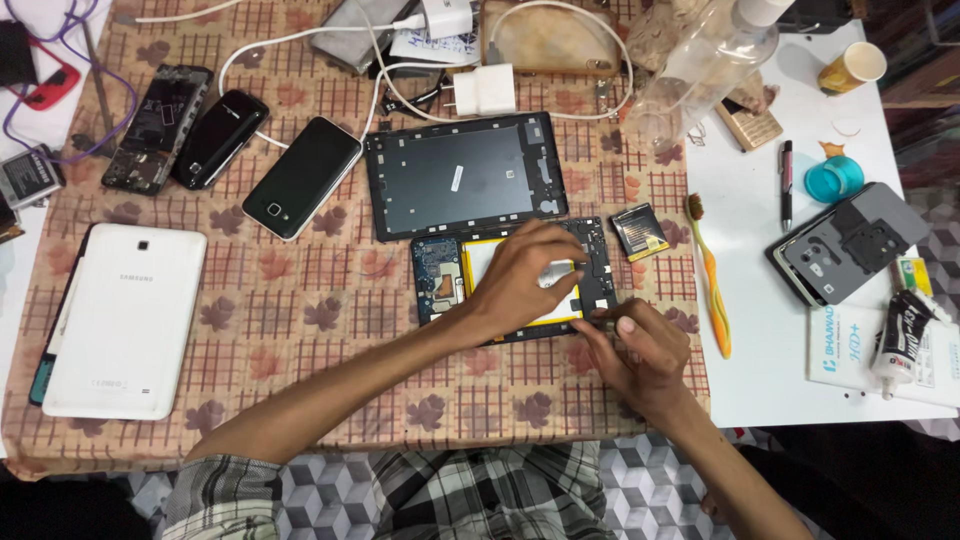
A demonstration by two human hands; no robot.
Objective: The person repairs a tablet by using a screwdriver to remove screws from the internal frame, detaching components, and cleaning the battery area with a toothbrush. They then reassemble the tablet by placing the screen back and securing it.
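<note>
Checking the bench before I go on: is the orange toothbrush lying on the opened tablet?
No, the orange toothbrush lies on the table beside the opened tablet, to its right and clear of it.

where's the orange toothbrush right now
In the head view, the orange toothbrush lies on the white table, right of the opened tablet and beyond the right hand.

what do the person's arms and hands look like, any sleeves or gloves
Both arms are bare from the elbows down, with no gloves, watch, rings or bands showing on the left hand or the right hand. A checked sleeve in grey, white and dark lines shows at the left elbow; the right arm leaves the frame uncovered.
</note>
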